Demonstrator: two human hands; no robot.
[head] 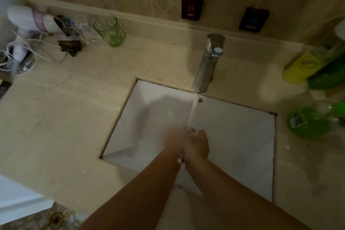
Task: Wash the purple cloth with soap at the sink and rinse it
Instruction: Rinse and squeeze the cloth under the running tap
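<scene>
**Inspector:** What was recorded nearest the camera?

**Assessor:** Two bare forearms were seen reaching over the front edge of the sink [242, 136]. The left hand [174, 142] was blurred and pressed against the right hand [197, 145], both held together under the water stream [192, 112]. Whether anything was clasped between them could not be told; the left hand's grip was lost to blur, and the right hand's fingers were seen curled inward.

**Inspector:** And the purple cloth?

**Assessor:** No purple cloth was found anywhere in view. It may have been hidden between the palms, but that was not confirmed. A small white fleck, possibly lather, was noted at the wrists.

**Inspector:** Farther back?

**Assessor:** The tap [207, 65] was observed running, mounted on the countertop [65, 108]. Green and yellow bottles [306, 65] were noted at the right, a green glass [110, 31] and a hairdryer [31, 19] at the left, with HOT and COLD tags [191, 8] on the wall.

**Inspector:** Advice for the step?

**Assessor:** It is judged that rubbing should be kept low in the basin, directly under the stream, so that splashing onto the countertop is limited and soap is fully flushed.
</scene>
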